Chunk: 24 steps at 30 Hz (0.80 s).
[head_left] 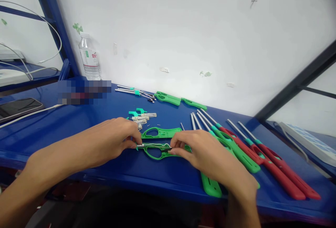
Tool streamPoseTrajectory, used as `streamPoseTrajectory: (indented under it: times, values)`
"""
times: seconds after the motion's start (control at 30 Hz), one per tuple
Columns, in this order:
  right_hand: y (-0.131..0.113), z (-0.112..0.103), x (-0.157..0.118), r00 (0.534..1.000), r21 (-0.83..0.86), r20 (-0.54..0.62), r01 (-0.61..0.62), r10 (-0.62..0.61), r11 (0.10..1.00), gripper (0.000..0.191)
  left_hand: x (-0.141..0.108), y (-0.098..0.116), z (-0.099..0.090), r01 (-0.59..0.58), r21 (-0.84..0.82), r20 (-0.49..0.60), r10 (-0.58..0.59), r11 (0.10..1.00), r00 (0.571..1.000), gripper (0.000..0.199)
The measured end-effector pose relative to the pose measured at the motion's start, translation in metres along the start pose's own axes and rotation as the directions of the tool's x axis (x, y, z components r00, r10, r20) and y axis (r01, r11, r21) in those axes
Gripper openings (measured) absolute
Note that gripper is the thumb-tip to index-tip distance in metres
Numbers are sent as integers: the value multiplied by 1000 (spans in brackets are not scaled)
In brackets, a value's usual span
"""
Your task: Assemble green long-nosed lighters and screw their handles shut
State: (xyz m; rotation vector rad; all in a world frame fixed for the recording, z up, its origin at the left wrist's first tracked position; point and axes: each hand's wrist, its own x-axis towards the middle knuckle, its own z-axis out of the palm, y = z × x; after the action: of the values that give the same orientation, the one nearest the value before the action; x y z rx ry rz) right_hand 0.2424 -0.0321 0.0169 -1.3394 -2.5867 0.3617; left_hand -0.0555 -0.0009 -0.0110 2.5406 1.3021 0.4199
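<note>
While the lower shell (164,155), green and open, lies on the blue desk (168,170) between the hands, a rod (140,145), thin wires (166,145) and a black part (166,150) lie along it. Just beyond is the upper shell (170,133), also green. Clear parts (143,119) with teal pieces sit behind the left hand (122,135); whether they hold anything is too small to tell. Farther back are loose rods (128,90) with wires and spare shells (168,98) near the wall. Green lighters (245,158) and red lighters (279,172) spread to the right, the nearest green one partly hidden by the right arm. The capped bottle (89,60) is clear; its fill level is unclear. A phone (21,108) lies far left. The left hand grasps the rod's end between nearly closed fingertips. The right hand (194,147) pinches at the wires and black part.
</note>
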Motion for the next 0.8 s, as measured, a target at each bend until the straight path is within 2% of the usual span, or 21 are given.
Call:
streamPoseTrajectory:
  times: [0.1, 0.3, 0.53, 0.67, 0.8]
  values:
    - [1, 1, -1, 1000, 25, 28, -15, 14, 1000, 6, 1, 2, -1, 27, 41, 65, -30, 999, 997, 27]
    - [2, 2, -1, 999, 28, 32, -33, 32, 999, 8, 2, 0, -1, 25, 26, 100, -28, 999, 995, 23]
    - [1, 2, -1, 997, 27, 50, -57, 56, 998, 12, -3, -4, -5, -16, 35, 18, 15, 999, 1000, 23]
    - [1, 2, 0, 997, 33, 56, -51, 49, 998, 11, -4, -11, -12, 50, 128, -61, -43, 991, 997, 27]
    - [3, 3, -1, 997, 36, 53, -51, 49, 998, 11, -2, -15, -13, 110, 180, -64, -100, 978, 993, 23]
